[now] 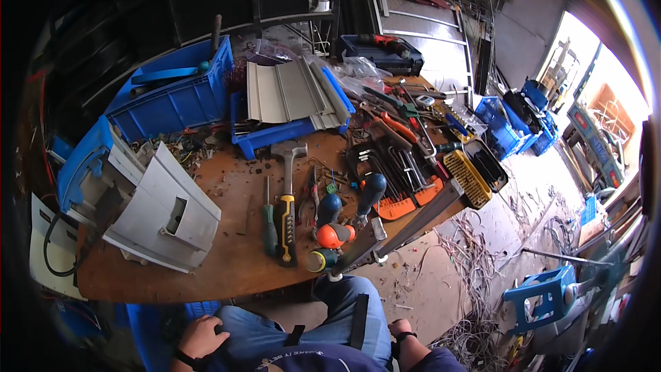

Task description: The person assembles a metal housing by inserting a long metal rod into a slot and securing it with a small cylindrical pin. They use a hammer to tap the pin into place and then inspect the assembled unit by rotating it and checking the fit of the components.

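My left hand [201, 337] rests on my left thigh, its fingers loosely apart and holding nothing. Beside my right thigh is my right hand [401, 329], partly visible, with its fingers hidden. Both are below the front edge of the wooden table [231, 269]. On the tabletop a claw hammer [287, 217] with a yellow and black grip lies head away from me. A green-handled screwdriver [269, 227] is to its left. To its right are pliers [315, 196], blue-handled tools [372, 189] and an orange-handled one [332, 235]. Neither hand touches them.
A pale grey casing panel [172, 210] stands at the table's left. Behind are a blue crate [175, 107] and beige panels [289, 89] on a blue tray. Hex keys [396, 176] and a yellow bit case [468, 178] lie right. A blue stool [544, 296] and tangled wires [468, 269] occupy the floor.
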`<action>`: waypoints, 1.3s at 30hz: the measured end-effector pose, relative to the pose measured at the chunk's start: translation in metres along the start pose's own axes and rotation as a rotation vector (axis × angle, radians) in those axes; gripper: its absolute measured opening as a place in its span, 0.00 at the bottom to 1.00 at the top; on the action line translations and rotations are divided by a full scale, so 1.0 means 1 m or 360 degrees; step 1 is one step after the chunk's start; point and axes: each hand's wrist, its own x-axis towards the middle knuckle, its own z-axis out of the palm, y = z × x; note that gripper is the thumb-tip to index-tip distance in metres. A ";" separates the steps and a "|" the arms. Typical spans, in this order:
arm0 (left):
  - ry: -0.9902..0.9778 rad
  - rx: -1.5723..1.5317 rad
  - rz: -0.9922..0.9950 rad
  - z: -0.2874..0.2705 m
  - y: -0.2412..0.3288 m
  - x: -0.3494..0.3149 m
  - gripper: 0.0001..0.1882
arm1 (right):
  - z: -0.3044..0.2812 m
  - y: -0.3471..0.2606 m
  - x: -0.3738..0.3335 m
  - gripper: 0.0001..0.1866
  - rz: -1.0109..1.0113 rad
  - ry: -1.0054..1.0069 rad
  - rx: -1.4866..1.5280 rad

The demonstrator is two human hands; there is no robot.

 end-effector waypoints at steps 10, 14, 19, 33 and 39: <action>0.0415 -0.0454 0.0046 -0.015 0.032 0.008 0.09 | -0.018 -0.025 -0.031 0.19 0.0041 -0.0062 -0.0044; 0.1000 -0.0690 0.0248 -0.046 0.079 0.029 0.05 | -0.015 -0.020 -0.026 0.19 -0.0005 -0.0098 -0.0083; 0.1255 -0.0738 0.0624 -0.108 0.161 0.067 0.05 | -0.002 -0.025 -0.022 0.18 -0.0035 -0.0081 -0.0020; 0.0284 0.0482 0.1021 -0.180 0.261 0.265 0.09 | 0.013 0.033 0.018 0.12 0.0158 0.0069 0.0701; -0.0108 0.0697 0.0981 -0.159 0.282 0.297 0.10 | -0.008 0.034 0.017 0.07 -0.0037 0.0222 0.0767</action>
